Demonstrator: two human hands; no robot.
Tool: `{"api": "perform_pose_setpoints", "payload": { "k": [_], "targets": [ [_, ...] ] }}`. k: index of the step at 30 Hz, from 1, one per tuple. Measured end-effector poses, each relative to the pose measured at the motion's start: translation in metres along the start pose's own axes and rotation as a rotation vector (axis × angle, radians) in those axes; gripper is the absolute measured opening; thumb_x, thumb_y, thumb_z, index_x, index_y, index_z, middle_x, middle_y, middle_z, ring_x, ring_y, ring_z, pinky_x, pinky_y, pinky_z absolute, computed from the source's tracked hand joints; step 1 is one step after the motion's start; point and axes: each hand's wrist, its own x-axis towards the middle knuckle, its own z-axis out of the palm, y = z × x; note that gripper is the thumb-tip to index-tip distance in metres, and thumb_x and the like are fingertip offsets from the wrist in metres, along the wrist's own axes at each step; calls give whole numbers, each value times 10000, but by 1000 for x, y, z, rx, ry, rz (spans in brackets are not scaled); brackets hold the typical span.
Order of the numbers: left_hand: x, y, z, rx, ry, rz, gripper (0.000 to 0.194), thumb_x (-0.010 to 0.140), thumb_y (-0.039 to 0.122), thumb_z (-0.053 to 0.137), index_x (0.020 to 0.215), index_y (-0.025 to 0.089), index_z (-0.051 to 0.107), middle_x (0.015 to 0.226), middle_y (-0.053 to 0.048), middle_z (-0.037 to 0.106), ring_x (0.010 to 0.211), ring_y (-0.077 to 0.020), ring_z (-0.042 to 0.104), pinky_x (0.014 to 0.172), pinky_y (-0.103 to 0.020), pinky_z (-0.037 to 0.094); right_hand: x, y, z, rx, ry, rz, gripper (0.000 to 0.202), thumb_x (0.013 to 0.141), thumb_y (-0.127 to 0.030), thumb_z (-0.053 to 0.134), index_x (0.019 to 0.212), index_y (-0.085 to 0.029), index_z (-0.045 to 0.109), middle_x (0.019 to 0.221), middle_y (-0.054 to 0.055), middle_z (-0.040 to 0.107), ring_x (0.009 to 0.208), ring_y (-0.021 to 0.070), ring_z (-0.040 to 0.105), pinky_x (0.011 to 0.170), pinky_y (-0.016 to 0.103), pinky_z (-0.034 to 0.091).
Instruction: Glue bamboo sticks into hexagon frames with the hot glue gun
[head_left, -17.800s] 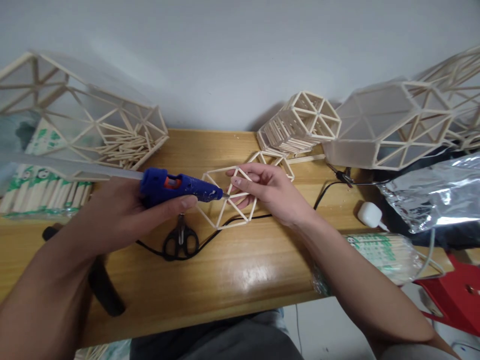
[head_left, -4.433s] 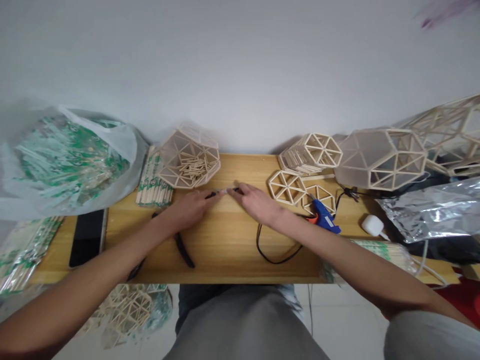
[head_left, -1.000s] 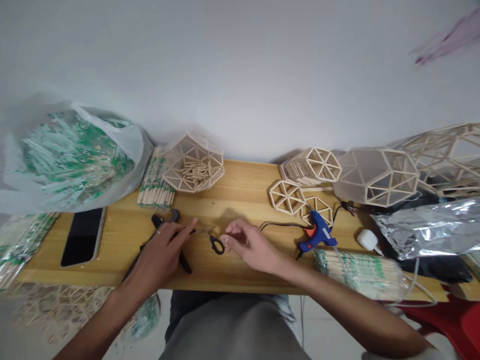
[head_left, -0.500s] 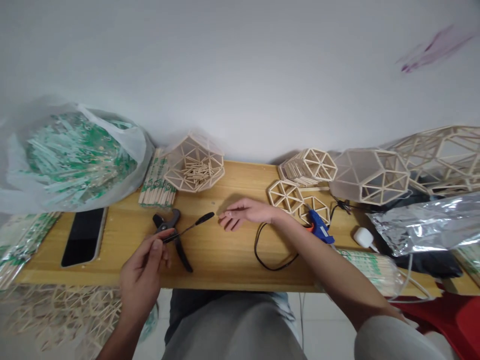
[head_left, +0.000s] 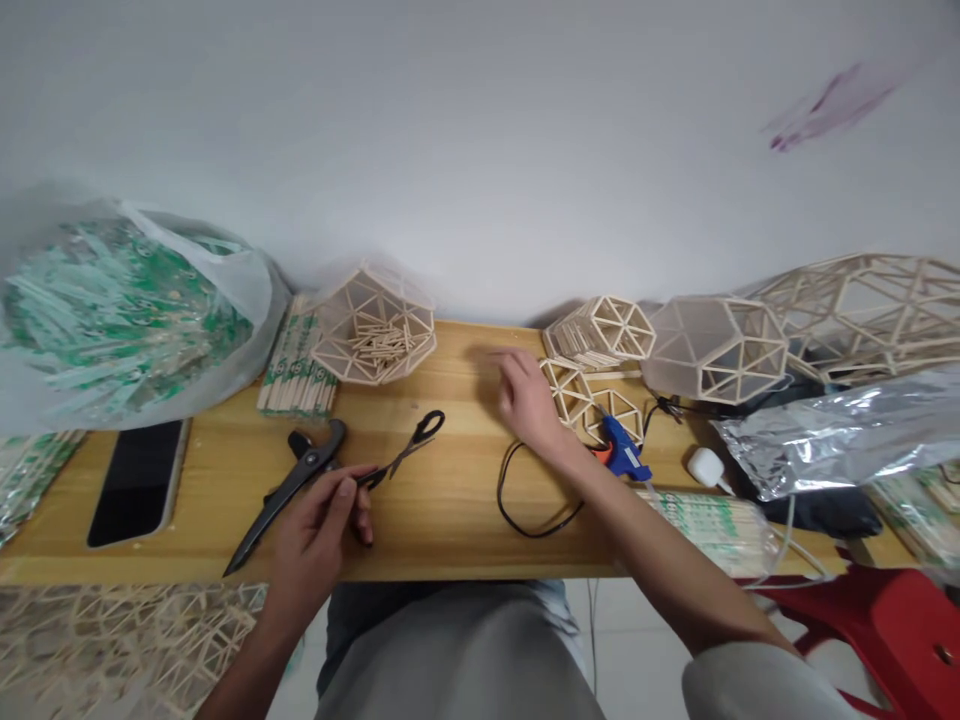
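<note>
Small black scissors [head_left: 409,448] are pinched in my left hand [head_left: 330,515] above the wooden table, one handle ring pointing away to the right. Beside that hand lies a pair of black cutters [head_left: 289,490]. My right hand [head_left: 525,400] hovers over the middle of the table, fingers bent and slightly blurred, holding nothing that I can see. It is nearest to the flat wooden hexagon frames [head_left: 568,392]. A blue glue gun [head_left: 624,450] lies by my right forearm. Short sticks [head_left: 386,342] fill a wooden lattice bowl [head_left: 330,345] at the back.
A white bag [head_left: 259,290] of green-and-white wrappers stands at the left, near a phone [head_left: 139,482] and packed sticks [head_left: 298,365]. More lattice frames [head_left: 716,345], a silver foil bag [head_left: 840,430], a white charger [head_left: 706,467] and a black cable [head_left: 504,500] are on the right.
The scissors have turned and their handle ring now shows. My right hand has moved away from them, right and toward the wall. The cutters have shifted, with a handle now pointing to the lower left.
</note>
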Motion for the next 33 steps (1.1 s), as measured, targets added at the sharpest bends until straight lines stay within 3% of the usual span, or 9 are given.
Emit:
{"api": "perform_pose_setpoints", "payload": {
  "k": [4,7,9,11,13,16,21,24,33],
  "targets": [
    [2,-7,3,326,-148,164,394,1043,485,543,1235,211,753,852,-32,761,735,-187,727,714,-321,627,-13,-14,-14,-184,40,-104,349,906,-27,479,1084,-182,737,1094,134,769,1028,279,717,944,445,580],
    [14,-15,13,608,-330,396,413,1063,315,463,1391,251,708,1258,-86,793,1121,-242,748,991,-397,614,-40,-29,-23,-137,-100,-76,239,1013,-104,523,1073,-187,739,1029,97,785,949,242,736,885,388,595],
    [27,-19,23,760,-439,521,530,1046,164,375,1505,253,623,1378,-89,748,1224,-242,706,1066,-422,583,-62,-37,-24,-126,-238,-99,166,1059,-212,591,1127,-185,740,1091,105,776,1018,247,734,927,396,602],
    [42,-20,35,917,-490,596,629,1003,63,329,1562,232,564,1365,-101,746,1223,-251,691,1084,-448,567,-83,-40,-21,-198,-309,-132,209,1051,-274,649,1215,-171,729,1190,141,743,1113,275,707,981,430,604],
    [57,-16,45,1068,-524,644,659,979,29,332,1575,213,546,1303,-117,755,1196,-271,685,1071,-470,561,-97,-38,-15,-322,-297,-149,266,1042,-214,639,1294,-162,707,1234,162,715,1147,292,678,1000,451,605],
    [72,-6,51,1219,-624,691,627,989,45,355,1571,194,536,1196,-123,756,1138,-276,690,1006,-444,570,-104,-32,-6,-484,-279,-143,362,1029,-82,563,1366,-150,674,1119,143,727,1069,292,661,966,447,611],
    [89,9,49,1272,-776,759,629,986,36,359,1578,196,496,1200,-113,740,1185,-253,681,1010,-392,549,-96,-27,-8,-644,-314,-114,388,995,-24,557,1349,-111,688,1054,147,722,1027,315,620,946,471,589],
    [96,11,48,1251,-830,802,700,961,9,362,1622,227,436,1229,-106,738,1168,-251,687,1012,-404,544,-93,-20,-13,-668,-331,-126,481,1017,-16,518,1466,-149,627,1079,132,704,1019,291,618,933,440,584],
    [113,21,68,1359,-855,748,731,959,22,365,1669,193,382,1176,-143,753,1055,-281,706,959,-432,526,-74,-3,-16,-624,-372,-169,558,1026,-52,566,1568,-180,549,1063,121,653,1029,281,618,954,431,571]
  ]
}}
